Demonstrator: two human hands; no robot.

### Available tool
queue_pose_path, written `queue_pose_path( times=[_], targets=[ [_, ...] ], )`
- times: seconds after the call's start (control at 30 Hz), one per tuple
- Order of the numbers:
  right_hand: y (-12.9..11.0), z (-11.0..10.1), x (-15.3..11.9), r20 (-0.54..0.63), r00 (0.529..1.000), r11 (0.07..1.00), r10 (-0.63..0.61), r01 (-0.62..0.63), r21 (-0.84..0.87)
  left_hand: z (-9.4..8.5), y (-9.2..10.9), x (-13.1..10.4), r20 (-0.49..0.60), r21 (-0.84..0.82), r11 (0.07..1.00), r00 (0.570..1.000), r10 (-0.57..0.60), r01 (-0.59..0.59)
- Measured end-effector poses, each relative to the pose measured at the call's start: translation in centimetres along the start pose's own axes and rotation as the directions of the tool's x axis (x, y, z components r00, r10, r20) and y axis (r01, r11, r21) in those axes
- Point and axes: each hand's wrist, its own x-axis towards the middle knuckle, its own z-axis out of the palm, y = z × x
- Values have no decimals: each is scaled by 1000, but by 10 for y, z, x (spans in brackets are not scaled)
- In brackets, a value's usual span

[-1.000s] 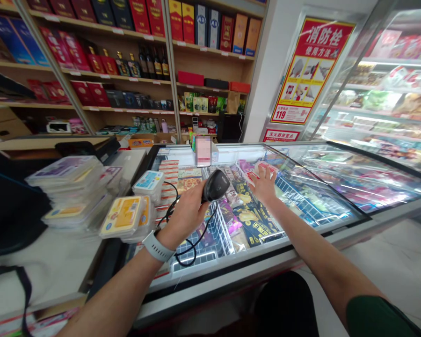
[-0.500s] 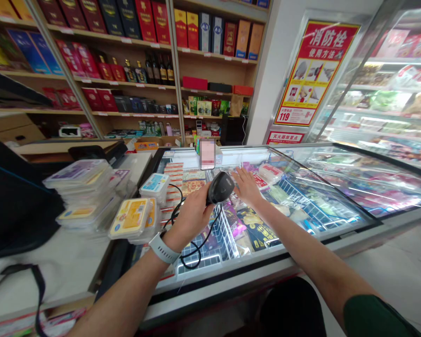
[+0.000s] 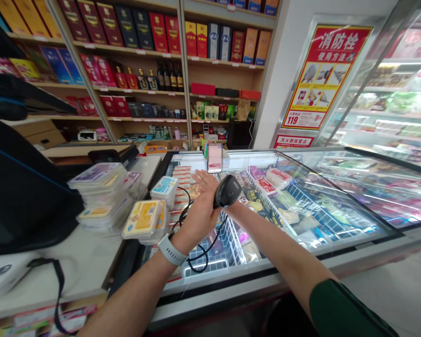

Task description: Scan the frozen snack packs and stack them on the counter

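My left hand, with a pale watch on its wrist, is closed round a black handheld scanner above the freezer's glass top. A black cable loops below it. Behind the scanner, my right hand reaches across to the left with its fingers stretched out and nothing visible in them. The scanner and my left hand hide part of it. A phone stands upright beyond my fingertips. To the left, lidded tubs with yellow labels and one with a blue label sit at the freezer's edge.
Stacked plastic tubs stand on the white counter at the left, beside a dark machine. The glass-topped freezer holds wire baskets and bagged goods. Shelves of boxes and bottles line the back wall.
My right hand has moved left, from the right side of the scanner to behind it. My left hand still holds the scanner. The view has shifted slightly, so the surroundings appear farther right.
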Motion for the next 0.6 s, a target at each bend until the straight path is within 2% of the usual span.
queue_pose_path(
  times=[0.13, 0.27, 0.4, 0.6],
  targets=[
    [-22, 10, 28, -21, 995, 994, -96, 98, 58, -1, 1, 0, -39, -39, 998, 999, 37, -39],
    [-35, 25, 48, 13, 985, 981, -173, 171, 86, -2, 0, 0, -42, -50, 998, 999, 31, -34],
    [-37, 36, 56, 40, 972, 970, -233, 230, 82, -1, -2, 0, -47, -37, 999, 999, 25, -26],
    [-31, 42, 57, 16, 966, 964, -259, 257, 68, 0, -3, 0, -50, -43, 999, 998, 25, -28]
  ],
)
